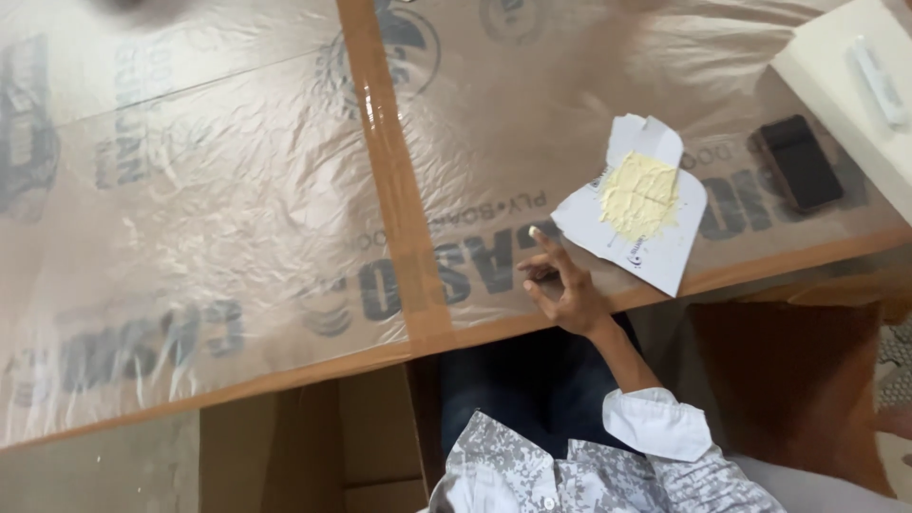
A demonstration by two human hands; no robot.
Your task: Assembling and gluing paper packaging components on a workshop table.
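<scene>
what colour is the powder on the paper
Pale yellow powder, heaped on white paper; head view.

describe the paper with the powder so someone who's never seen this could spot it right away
Start at the plastic-wrapped board with a brown tape strip down it. Near its front edge on the right, just beyond the raised hand, lies a torn white paper. It alone carries a pale yellow powder heap; the neighbouring dark phone is bare.

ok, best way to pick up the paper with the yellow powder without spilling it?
Likely by the bare corner nearest the hand, at the lower left of the paper. The yellow powder sits mid-sheet, so that margin is clean; come in low and lift level. The board edge helps.
</scene>
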